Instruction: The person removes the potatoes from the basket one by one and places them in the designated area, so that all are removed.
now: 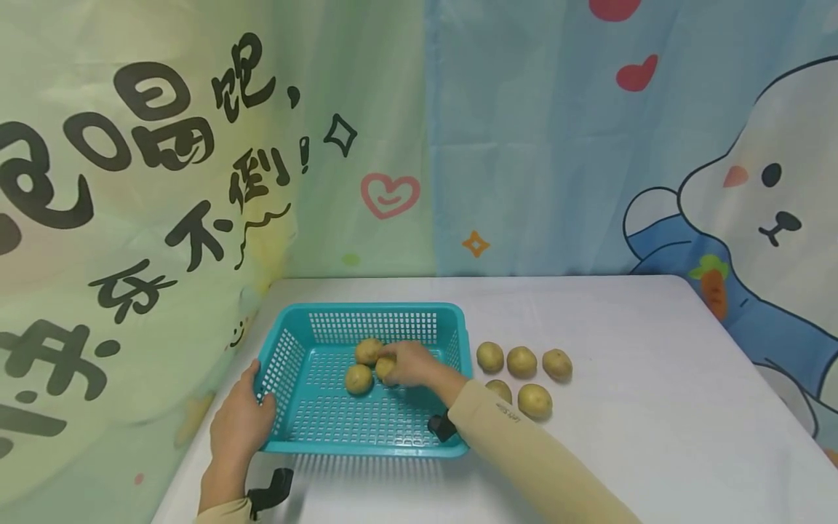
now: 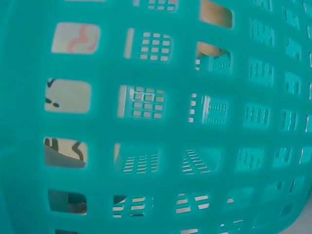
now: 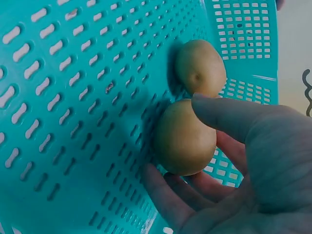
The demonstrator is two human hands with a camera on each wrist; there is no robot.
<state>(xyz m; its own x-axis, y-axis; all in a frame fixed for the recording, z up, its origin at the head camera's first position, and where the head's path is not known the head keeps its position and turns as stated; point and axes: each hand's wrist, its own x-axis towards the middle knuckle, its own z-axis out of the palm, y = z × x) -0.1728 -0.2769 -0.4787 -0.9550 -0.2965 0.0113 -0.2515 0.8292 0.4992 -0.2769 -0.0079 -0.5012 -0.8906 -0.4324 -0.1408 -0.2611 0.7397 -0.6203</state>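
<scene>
A turquoise plastic basket [image 1: 366,429] with perforated walls stands on the table. My left hand [image 1: 241,418] grips its left side, with the thumb by the rim; in the left wrist view the basket's wall [image 2: 105,126] fills the picture and hides that hand. Inside the basket, my right hand [image 1: 414,364] holds a potato [image 3: 185,141], its thumb on one side and fingers curled round the other, close to the basket floor. Two other potatoes lie beside it, one behind [image 1: 369,351] and one to the left [image 1: 358,379].
Several potatoes lie on the white table [image 1: 655,407] right of the basket, among them a back one [image 1: 489,357] and a front one [image 1: 535,402]. My right forearm [image 1: 524,444] crosses the basket's right rim. A printed curtain [image 1: 524,182] hangs behind.
</scene>
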